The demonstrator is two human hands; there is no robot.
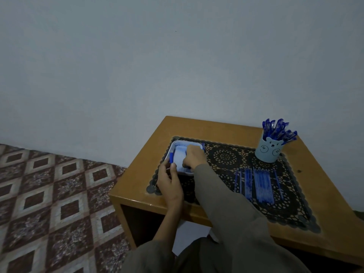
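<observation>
Left grip (170, 182) pinches a blue pen (171, 157) upright at the left rim of the white tray (185, 143) on the desk (197, 128); right grip (194, 157) curls into the tray, its hold unclear. Nearby: bear-faced pen cup (268, 152), blue refills (260, 186) on the lace mat (224, 157).
</observation>
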